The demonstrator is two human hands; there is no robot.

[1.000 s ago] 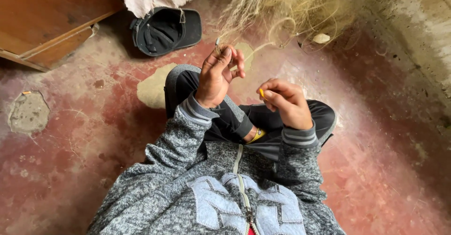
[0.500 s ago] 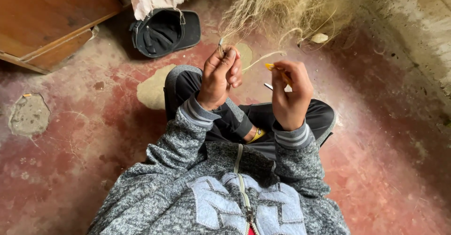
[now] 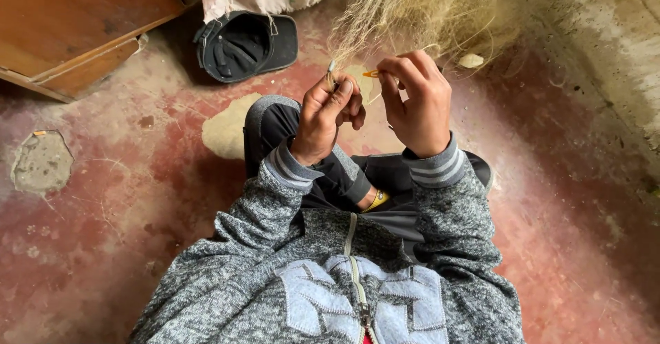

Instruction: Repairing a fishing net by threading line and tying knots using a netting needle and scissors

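Fingers of left hand (image 3: pixel 328 114) pinched on pale fibrous net (image 3: pixel 412 7); right hand (image 3: pixel 414 100) gripping slim orange needle (image 3: pixel 371 74).

A plain room in a modest home or shed, used as a makeshift hand workshop. The red-painted cement floor (image 3: pixel 124 200) is worn, with patches chipped down to bare concrete, and meets a rough grey plaster wall (image 3: pixel 605 48). A dark cap (image 3: pixel 244 45) lies beside wooden furniture (image 3: pixel 75 28), and a heap of pale net fibre (image 3: pixel 426 7) is piled against the wall.
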